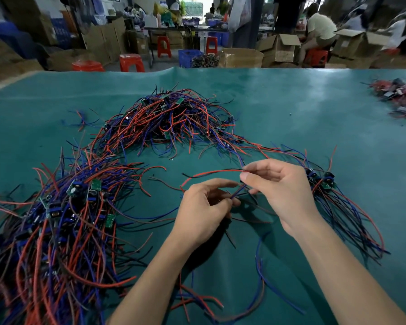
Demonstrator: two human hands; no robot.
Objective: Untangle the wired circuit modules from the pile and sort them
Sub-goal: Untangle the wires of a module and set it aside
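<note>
Both forearms reach in from the near edge, bare to the elbow, angling toward each other so the hands meet in the middle. The left hand [203, 208] sits lower and nearer, back of the hand up, wrist bent slightly, fingers curled inward with thumb and fingertips pressed together in a tight pinch. The right hand [278, 187] is just beyond and above it, palm turned leftward, forefinger and thumb stretched forward into a fine pinching grip, the other fingers bent under. The two sets of fingertips are nearly touching. Both wrists are held up off the surface.
</note>
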